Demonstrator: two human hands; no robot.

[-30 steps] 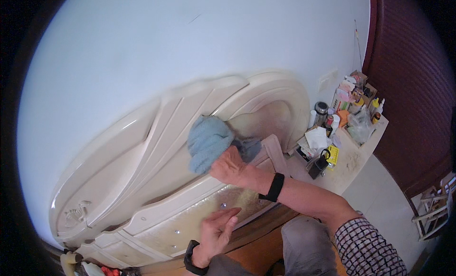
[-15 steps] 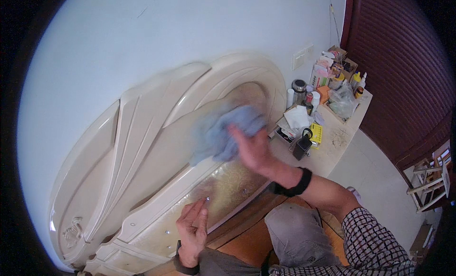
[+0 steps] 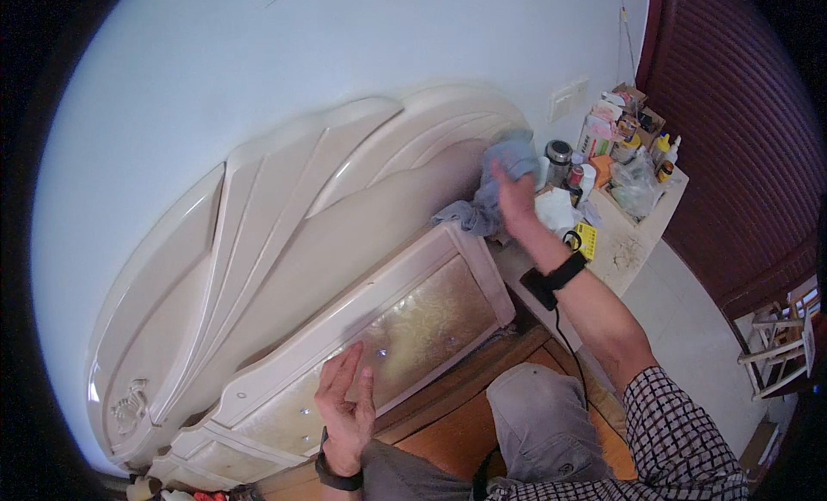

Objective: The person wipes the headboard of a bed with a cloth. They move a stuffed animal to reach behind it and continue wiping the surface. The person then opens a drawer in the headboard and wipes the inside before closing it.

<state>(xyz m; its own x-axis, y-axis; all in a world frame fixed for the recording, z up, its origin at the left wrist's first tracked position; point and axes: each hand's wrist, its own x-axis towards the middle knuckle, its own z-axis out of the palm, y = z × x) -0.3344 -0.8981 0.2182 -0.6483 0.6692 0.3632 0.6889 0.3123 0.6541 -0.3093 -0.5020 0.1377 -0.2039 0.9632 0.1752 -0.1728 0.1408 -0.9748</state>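
Observation:
A blue-grey cloth [image 3: 510,161] is pressed by my right hand [image 3: 517,199] against the right end of the carved cream headboard [image 3: 267,174]. Part of the cloth hangs over the top corner of the lower padded panel [image 3: 422,307]. My right arm is stretched out, with a black band on the wrist. My left hand [image 3: 345,406] is at the lower panel, its fingers extended near the shiny studs and holding nothing. Whether its fingertips touch the panel I cannot tell.
To the right stands a bedside table [image 3: 624,251] crowded with a thermos [image 3: 559,159], bottles, boxes and a plastic bag [image 3: 636,184]. A black cable [image 3: 564,337] hangs by my right forearm. A dark red shutter [image 3: 732,139] and a white stool [image 3: 780,346] are farther right.
My right hand has swept the cloth rightward and slightly up, from the headboard's middle to its right end. My left hand stays in nearly the same place, its fingers a little more spread.

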